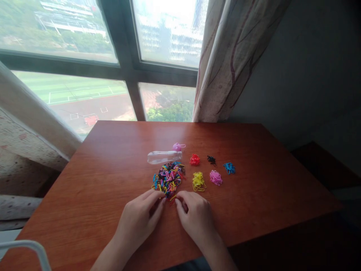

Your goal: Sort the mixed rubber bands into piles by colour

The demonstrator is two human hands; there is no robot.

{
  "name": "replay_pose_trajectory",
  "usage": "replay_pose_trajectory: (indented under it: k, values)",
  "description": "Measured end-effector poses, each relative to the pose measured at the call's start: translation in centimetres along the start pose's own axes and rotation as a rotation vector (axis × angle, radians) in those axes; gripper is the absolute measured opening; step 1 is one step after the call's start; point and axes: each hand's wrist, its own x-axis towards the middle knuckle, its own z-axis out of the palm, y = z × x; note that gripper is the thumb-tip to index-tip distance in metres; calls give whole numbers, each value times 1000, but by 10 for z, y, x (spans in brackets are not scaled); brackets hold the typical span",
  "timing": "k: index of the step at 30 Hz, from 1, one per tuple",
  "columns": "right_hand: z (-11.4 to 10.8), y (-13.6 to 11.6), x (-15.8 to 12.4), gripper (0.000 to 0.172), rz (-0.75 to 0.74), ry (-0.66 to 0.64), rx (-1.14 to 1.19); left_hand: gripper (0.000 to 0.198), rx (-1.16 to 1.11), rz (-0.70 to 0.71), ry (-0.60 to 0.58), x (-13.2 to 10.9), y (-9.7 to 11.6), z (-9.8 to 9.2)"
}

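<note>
A mixed heap of small coloured rubber bands [170, 177] lies in the middle of the wooden table. At its near edge is my left hand [143, 210], thumb and forefinger drawn together; whatever they pinch is too small to make out. Just to the right, my right hand [194, 212] is closed in a pinch, with a yellow rubber band [173, 197] at its fingertips. A red band lies below it, between the hands. Right of the heap are single-colour piles: red bands [194, 159], black bands [211, 160], blue bands [229, 168], yellow bands [199, 181] and pink bands [216, 177].
Behind the heap a clear bottle [163, 157] lies on its side, a pink cap [177, 146] beside its neck. The table [267, 188] ends at a window with curtains [222, 56]. A white curved rail [28, 244] is at the lower left.
</note>
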Motion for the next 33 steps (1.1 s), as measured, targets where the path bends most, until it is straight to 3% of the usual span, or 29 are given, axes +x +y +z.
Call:
replay_pose_trajectory:
  k: [6, 15, 19, 24, 28, 33]
  values:
    - [-1, 0, -1, 13, -15, -4, -11, 15, -2, 5, -2, 0, 1, 0]
    - [-3, -2, -1, 13, -15, -13, -29, 15, 94, 101, -187, -1, 12, 2]
    - [-3, -2, -2, 14, -10, -18, -29, 11, 161, 83, -223, 1, 16, 5]
    - [-1, -1, -2, 14, 18, 27, -6, 19, 181, 47, -242, -1, 17, 9]
    - [0, 1, 0, 17, 47, 75, 12, 19, 179, 41, -174, -1, 15, 8]
    - [0, -1, 2, 19, 23, 38, -40, 18, 148, 30, -33, 6, 13, -1]
